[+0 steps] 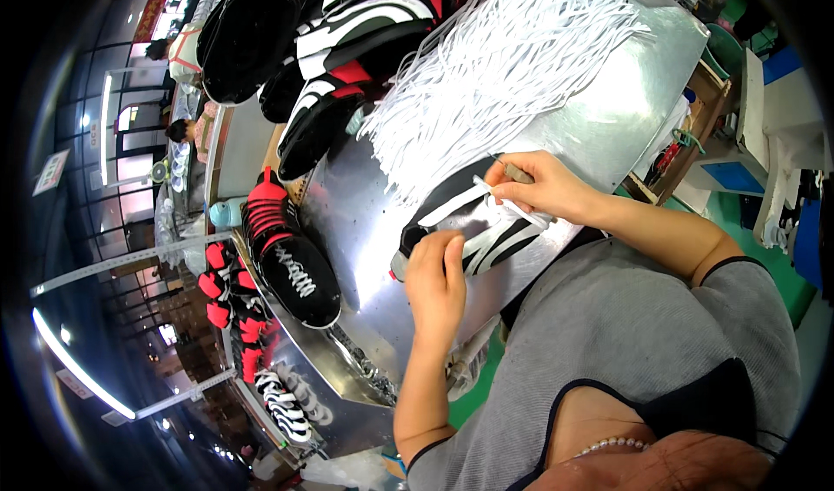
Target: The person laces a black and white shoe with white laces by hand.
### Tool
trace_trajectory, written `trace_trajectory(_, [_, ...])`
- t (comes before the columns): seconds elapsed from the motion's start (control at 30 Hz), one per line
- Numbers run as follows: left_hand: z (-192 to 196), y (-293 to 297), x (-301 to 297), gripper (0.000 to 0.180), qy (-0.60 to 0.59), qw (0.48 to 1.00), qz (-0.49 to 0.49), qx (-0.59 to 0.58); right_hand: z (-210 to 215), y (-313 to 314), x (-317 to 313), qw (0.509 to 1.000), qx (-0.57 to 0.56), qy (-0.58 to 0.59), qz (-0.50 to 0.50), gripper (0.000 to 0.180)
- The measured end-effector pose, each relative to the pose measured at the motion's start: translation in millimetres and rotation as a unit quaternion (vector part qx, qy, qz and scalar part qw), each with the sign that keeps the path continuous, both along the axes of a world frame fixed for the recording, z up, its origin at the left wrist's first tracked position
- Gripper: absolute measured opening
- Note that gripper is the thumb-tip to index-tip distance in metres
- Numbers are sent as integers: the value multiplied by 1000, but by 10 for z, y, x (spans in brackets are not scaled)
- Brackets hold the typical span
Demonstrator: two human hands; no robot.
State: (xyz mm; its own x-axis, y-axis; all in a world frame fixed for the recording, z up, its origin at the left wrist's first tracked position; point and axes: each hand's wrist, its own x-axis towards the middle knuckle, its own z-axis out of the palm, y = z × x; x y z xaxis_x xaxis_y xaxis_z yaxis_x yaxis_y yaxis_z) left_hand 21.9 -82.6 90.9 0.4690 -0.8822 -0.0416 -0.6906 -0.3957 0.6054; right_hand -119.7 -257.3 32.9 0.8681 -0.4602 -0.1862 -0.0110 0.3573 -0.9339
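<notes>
A metal-topped table [599, 113] spreads beneath and beyond both grips, its shiny surface catching the light. The person in a grey short-sleeved top [608, 317] leans at its near side, both forearms reaching over it. A large heap of white shoelaces [512, 65] lies beyond the right grip, its loose ends trailing toward the left one. Farther off, beyond and to the left of the left grip, black, white and red sneakers [373, 22] crowd together. Nearer, left of the left grip, sits a black sneaker with red trim [300, 291], a pale lace zigzagging over its front.

Directly below both grips is the black-and-white striped sneaker [504, 248] being worked on; whether it rests fully on the table cannot be told. The right grip [539, 187] is clamped on a white lace [526, 216], thumb and forefinger pinched together above the shoe. The left grip [437, 283] is at the shoe's left end, thumb and forefinger close; whether they pinch anything cannot be told. Smallest is a wooden-handled tool [519, 173], tucked within the right grip, its thin tip pointing away from the wrist.
</notes>
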Motion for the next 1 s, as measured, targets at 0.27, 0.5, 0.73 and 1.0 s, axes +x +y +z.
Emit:
trace_trajectory(0.27, [-411,-304,58,52,501,831,211,117,-96,127,151,972,-220,80,-23,30])
trace_trajectory(0.5, [-424,-298,-173,19,407,887,218,-27,-99,130,100,943,-317,99,34,31])
trace_trajectory(0.73, [-398,-248,-237,16,383,891,242,-28,117,51,-154,935,-348,45,48,21])
trace_trajectory(1.0, [-366,-329,-314,16,357,907,220,-27,71,-57,-116,886,-451,85,68,11])
